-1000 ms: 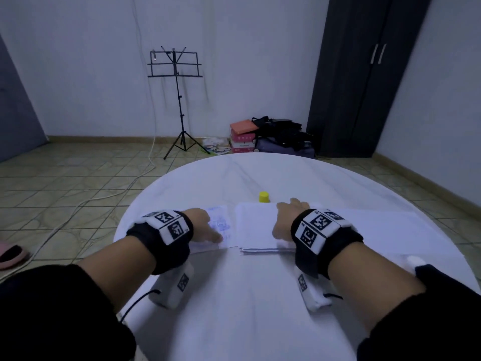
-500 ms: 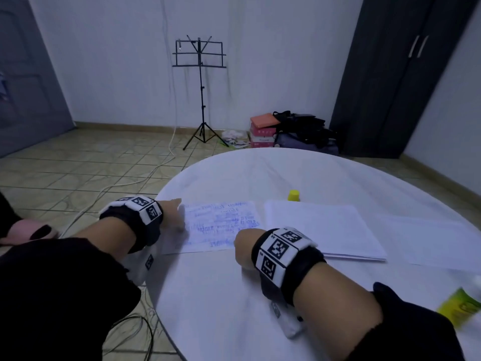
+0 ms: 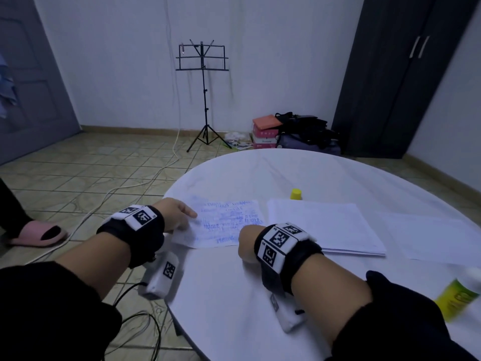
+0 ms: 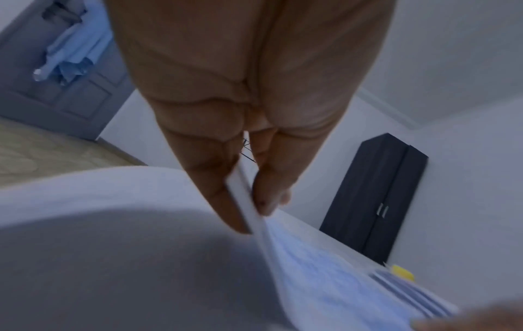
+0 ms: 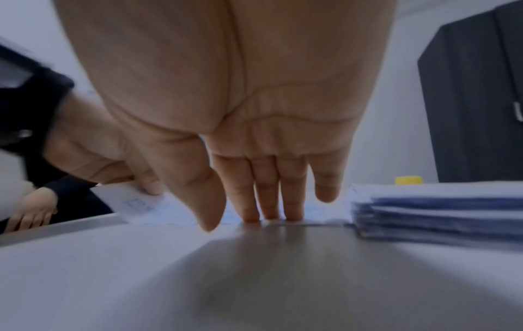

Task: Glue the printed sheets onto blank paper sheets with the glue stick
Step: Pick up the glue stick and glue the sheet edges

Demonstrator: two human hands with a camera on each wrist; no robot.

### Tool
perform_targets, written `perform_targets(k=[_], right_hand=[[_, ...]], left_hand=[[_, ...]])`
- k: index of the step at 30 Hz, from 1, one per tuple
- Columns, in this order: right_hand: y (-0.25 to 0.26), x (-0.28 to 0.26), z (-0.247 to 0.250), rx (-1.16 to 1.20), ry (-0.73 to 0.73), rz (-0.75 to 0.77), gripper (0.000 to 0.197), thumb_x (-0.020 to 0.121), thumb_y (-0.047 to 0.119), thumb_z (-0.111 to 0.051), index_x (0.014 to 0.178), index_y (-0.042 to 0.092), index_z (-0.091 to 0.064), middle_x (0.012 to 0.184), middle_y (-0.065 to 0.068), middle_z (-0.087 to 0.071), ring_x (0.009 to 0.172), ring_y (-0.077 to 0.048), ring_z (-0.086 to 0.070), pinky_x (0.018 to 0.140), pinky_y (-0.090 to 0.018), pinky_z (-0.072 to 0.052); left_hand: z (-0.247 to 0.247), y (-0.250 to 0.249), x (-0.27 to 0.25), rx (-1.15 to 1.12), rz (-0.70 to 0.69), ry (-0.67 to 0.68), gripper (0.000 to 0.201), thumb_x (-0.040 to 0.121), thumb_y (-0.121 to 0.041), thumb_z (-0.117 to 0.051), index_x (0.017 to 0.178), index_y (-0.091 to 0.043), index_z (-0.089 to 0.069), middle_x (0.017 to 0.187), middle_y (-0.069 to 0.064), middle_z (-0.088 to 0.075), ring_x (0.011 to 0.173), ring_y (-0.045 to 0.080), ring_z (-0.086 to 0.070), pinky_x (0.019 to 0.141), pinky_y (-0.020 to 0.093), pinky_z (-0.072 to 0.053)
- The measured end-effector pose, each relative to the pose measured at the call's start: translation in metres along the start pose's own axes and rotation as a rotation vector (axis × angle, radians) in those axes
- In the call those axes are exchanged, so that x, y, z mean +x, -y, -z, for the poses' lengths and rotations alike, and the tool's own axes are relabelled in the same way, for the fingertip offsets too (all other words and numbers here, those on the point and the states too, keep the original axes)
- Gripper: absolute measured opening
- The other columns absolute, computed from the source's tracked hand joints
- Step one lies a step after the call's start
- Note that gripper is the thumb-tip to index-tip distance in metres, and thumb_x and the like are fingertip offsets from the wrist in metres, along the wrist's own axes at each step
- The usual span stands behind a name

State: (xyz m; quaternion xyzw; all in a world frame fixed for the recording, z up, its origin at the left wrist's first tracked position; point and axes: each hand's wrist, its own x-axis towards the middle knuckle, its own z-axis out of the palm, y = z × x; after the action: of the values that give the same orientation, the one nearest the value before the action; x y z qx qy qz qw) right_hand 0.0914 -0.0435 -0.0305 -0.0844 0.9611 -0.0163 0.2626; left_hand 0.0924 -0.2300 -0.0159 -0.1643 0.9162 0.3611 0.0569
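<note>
Printed sheet (image 3: 229,224): left fingers (image 4: 226,201) pinch its edge, straight right fingers (image 5: 268,201) press it.

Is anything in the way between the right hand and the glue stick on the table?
Nothing visible blocks it. The glue stick lies at the table's near right edge, with bare tablecloth between it and the right hand, whose fingertips press on the printed sheet.

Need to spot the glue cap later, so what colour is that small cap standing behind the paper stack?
Yellow. The cap shows best in the head view.
</note>
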Motion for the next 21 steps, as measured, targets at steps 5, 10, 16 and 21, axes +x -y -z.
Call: perform_targets(k=[5,10,16,21], right_hand=[[-0.017,-0.030,0.011,0.189,-0.217,0.143,0.035,0.096,0.012,-0.042,0.127,0.002,-0.055,0.129,-0.017,-0.055,0.120,-0.031,-0.051,0.097,-0.033,-0.041],[-0.043,-0.051,0.013,0.642,-0.487,0.192,0.027,0.092,0.007,-0.046,0.110,0.004,-0.065,0.130,-0.011,-0.053,0.116,-0.024,-0.054,0.086,-0.022,-0.042],[-0.094,-0.091,0.004,0.905,-0.534,0.115,0.017,0.087,0.007,-0.058,0.102,0.015,-0.059,0.106,-0.007,-0.057,0.088,-0.022,-0.055,0.068,-0.024,-0.045],[-0.152,-0.122,-0.015,0.674,-0.366,-0.069,0.036,0.090,0.010,-0.052,0.125,0.009,-0.060,0.128,-0.010,-0.058,0.119,-0.024,-0.054,0.091,-0.026,-0.044]], left_hand=[[0.003,-0.005,-0.036,0.103,-0.194,-0.151,0.046,0.085,-0.001,-0.056,0.122,-0.028,-0.063,0.118,0.003,-0.064,0.072,0.009,-0.056,0.061,0.012,-0.040],[0.016,-0.005,-0.069,-0.042,-0.352,-0.234,0.039,0.084,-0.001,-0.064,0.112,-0.028,-0.068,0.081,-0.001,-0.073,0.051,0.000,-0.046,0.049,0.005,-0.037],[0.003,-0.020,-0.101,-0.236,-0.332,-0.054,0.047,0.078,0.002,-0.070,0.082,-0.045,-0.072,0.084,-0.001,-0.069,0.067,0.010,-0.061,0.066,0.014,-0.051],[-0.047,-0.047,-0.132,-0.160,-0.323,0.166,0.048,0.078,0.003,-0.072,0.118,-0.021,-0.061,0.108,-0.001,-0.060,0.071,0.016,-0.066,0.062,0.021,-0.057]])
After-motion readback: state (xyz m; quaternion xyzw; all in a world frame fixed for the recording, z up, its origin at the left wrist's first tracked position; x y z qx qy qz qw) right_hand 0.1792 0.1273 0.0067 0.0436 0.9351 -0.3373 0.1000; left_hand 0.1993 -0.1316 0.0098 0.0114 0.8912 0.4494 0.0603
